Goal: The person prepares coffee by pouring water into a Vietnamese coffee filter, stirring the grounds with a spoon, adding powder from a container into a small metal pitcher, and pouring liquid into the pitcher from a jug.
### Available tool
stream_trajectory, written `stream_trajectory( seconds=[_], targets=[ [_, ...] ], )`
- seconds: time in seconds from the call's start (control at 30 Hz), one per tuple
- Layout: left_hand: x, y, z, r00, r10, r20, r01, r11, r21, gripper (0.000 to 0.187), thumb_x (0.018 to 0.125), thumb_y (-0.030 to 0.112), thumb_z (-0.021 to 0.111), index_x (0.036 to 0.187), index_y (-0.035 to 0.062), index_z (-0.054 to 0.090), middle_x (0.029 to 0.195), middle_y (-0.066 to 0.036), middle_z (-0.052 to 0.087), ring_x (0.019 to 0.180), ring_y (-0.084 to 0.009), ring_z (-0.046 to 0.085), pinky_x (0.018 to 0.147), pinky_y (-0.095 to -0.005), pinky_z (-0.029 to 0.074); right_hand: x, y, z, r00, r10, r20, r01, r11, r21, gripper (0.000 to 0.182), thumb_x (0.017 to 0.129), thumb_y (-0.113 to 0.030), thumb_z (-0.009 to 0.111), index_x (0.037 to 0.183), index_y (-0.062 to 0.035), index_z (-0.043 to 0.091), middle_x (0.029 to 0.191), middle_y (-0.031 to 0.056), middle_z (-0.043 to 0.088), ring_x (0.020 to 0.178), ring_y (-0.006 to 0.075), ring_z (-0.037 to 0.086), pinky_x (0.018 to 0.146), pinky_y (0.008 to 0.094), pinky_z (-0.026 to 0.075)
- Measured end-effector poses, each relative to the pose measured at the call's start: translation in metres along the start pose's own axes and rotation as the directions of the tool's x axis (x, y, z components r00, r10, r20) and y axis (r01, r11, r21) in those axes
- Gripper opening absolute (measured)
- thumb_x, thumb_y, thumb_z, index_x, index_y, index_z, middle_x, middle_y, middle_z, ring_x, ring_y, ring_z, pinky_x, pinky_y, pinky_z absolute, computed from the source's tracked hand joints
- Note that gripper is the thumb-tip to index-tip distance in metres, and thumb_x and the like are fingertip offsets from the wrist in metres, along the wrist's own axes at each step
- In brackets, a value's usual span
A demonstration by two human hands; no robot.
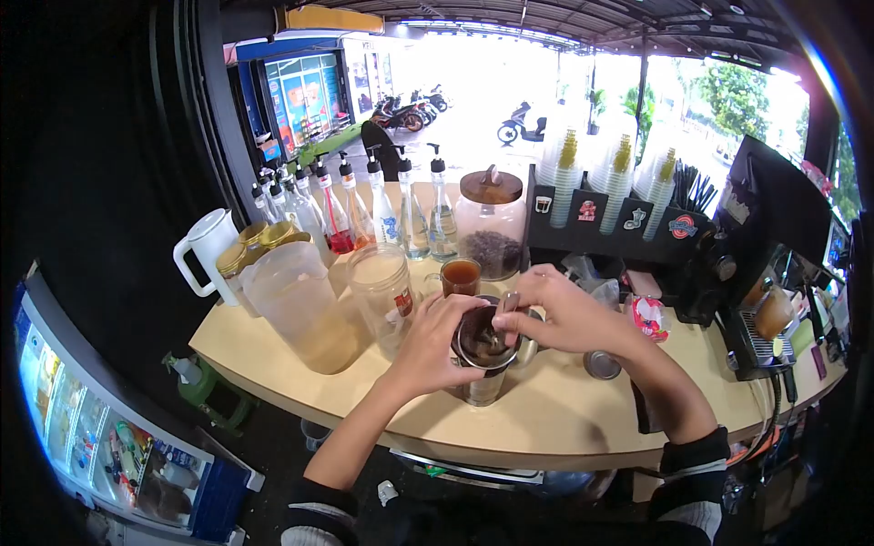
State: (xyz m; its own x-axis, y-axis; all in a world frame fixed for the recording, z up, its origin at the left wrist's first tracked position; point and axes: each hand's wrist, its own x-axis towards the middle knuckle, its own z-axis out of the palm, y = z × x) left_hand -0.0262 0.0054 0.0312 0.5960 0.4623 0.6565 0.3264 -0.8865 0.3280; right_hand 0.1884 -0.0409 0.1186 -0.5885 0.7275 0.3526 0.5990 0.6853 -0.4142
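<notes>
**Two hands at a metal cup on a drink-stall counter**

The grip of the left hand (428, 344) is wrapped around the side of a metal cup (485, 350), fingers curled against its wall. The right hand (555, 314) is closed in a pinch on a spoon (507, 314) whose handle rises from the cup's mouth; the bowl end sits in the dark contents. The cup stands upright near the front middle of the curved wooden counter (564, 409). Just behind it is a small glass of brown liquid (461, 276), with an empty clear plastic jar (382, 291) to its left and a large clear pitcher (300, 309) further left. A row of pump bottles (382, 205) lines the back, beside a lidded jar of dark beans (492, 227). A white jug (208, 247) stands at the far left edge.
</notes>
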Motion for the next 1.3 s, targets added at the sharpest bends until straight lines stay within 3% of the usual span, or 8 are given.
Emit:
stream_trajectory(
  seconds=[0.23, 0.5, 0.63, 0.73, 0.83, 0.97, 1.1, 1.3],
  targets=[
    [0.0, 0.001, 0.0, 1.0, 0.014, -0.006, -0.014, 1.0, 0.011, 0.083, 0.051, 0.027, 0.084, 0.123, 0.0074, 0.047, 0.118, -0.011, 0.055, 0.116, -0.0316, 0.05, 0.11, -0.0491, 0.027, 0.003, 0.001, 0.002, 1.0, 0.028, -0.004, -0.027, 0.988, 0.153, 0.02, 0.088, -0.021, 0.062, 0.074, -0.0098, 0.07, 0.077, 0.0016, 0.068, 0.081, 0.0183, 0.061, 0.089, 0.0349, 0.037],
    [-0.001, -0.004, 0.003, 1.0, 0.015, -0.027, -0.015, 1.0, 0.006, 0.084, 0.05, 0.027, 0.084, 0.122, 0.0065, 0.046, 0.116, -0.012, 0.054, 0.115, -0.032, 0.05, 0.109, -0.0486, 0.028, 0.006, 0.002, 0.007, 0.998, -0.062, 0.031, 0.06, 0.996, 0.063, 0.02, 0.089, -0.024, 0.06, 0.081, -0.0078, 0.069, 0.074, 0.0071, 0.065, 0.082, 0.0249, 0.06, 0.092, 0.0383, 0.037],
    [0.0, -0.006, 0.002, 1.0, 0.024, -0.002, -0.024, 1.0, -0.012, 0.084, 0.052, 0.027, 0.083, 0.125, 0.0089, 0.044, 0.118, -0.01, 0.052, 0.116, -0.0315, 0.048, 0.108, -0.0495, 0.028, 0.012, -0.004, -0.006, 0.995, -0.098, -0.008, 0.096, 0.986, -0.136, 0.024, 0.088, -0.027, 0.06, 0.087, -0.0038, 0.067, 0.069, 0.0101, 0.062, 0.081, 0.026, 0.059, 0.093, 0.0408, 0.036],
    [-0.001, -0.004, 0.002, 0.999, 0.017, -0.034, -0.018, 1.0, -0.014, 0.084, 0.052, 0.027, 0.083, 0.124, 0.009, 0.044, 0.117, -0.01, 0.052, 0.116, -0.0321, 0.048, 0.106, -0.049, 0.029, 0.019, -0.014, -0.004, 0.982, -0.057, 0.181, 0.093, 0.976, -0.199, 0.027, 0.088, -0.028, 0.059, 0.087, -0.0019, 0.066, 0.069, 0.0108, 0.062, 0.077, 0.0288, 0.059, 0.092, 0.0426, 0.037],
    [-0.001, -0.007, 0.004, 0.998, 0.05, -0.03, -0.049, 0.998, 0.029, 0.084, 0.052, 0.028, 0.084, 0.123, 0.0086, 0.044, 0.116, -0.011, 0.052, 0.115, -0.0323, 0.048, 0.105, -0.0485, 0.03, 0.02, -0.017, -0.005, 0.993, -0.084, 0.084, 0.1, 0.971, -0.216, 0.025, 0.089, -0.025, 0.059, 0.087, -0.0008, 0.065, 0.072, 0.0122, 0.057, 0.079, 0.0273, 0.058, 0.104, 0.046, 0.03],
    [0.001, -0.009, 0.002, 0.996, 0.082, -0.029, -0.081, 0.997, 0.01, 0.084, 0.051, 0.028, 0.084, 0.122, 0.0079, 0.044, 0.114, -0.011, 0.052, 0.113, -0.0327, 0.049, 0.105, -0.048, 0.03, 0.026, -0.019, 0.006, 0.968, -0.048, 0.245, 0.098, 0.976, -0.195, 0.024, 0.089, -0.024, 0.058, 0.087, -0.0005, 0.064, 0.072, 0.012, 0.056, 0.078, 0.0281, 0.057, 0.103, 0.0468, 0.031],
    [0.0, -0.008, 0.002, 0.994, 0.102, -0.031, -0.101, 0.994, 0.046, 0.081, 0.053, 0.029, 0.084, 0.12, 0.0066, 0.045, 0.112, -0.011, 0.052, 0.111, -0.0321, 0.051, 0.104, -0.0474, 0.031, 0.026, -0.016, -0.006, 0.993, -0.027, 0.116, 0.053, 0.971, -0.232, 0.029, 0.091, -0.027, 0.058, 0.083, 0.0002, 0.063, 0.075, 0.0138, 0.059, 0.083, 0.0272, 0.058, 0.099, 0.0455, 0.033],
    [-0.002, -0.004, 0.001, 0.998, 0.057, -0.03, -0.057, 0.998, 0.017, 0.083, 0.054, 0.033, 0.083, 0.123, 0.008, 0.045, 0.117, -0.011, 0.053, 0.114, -0.031, 0.05, 0.106, -0.0473, 0.031, 0.004, 0.004, 0.007, 0.993, -0.065, 0.098, 0.076, 0.991, -0.109, 0.021, 0.092, -0.023, 0.057, 0.088, -0.0077, 0.069, 0.08, 0.0045, 0.064, 0.091, 0.024, 0.056, 0.1, 0.0389, 0.03]
  ],
)
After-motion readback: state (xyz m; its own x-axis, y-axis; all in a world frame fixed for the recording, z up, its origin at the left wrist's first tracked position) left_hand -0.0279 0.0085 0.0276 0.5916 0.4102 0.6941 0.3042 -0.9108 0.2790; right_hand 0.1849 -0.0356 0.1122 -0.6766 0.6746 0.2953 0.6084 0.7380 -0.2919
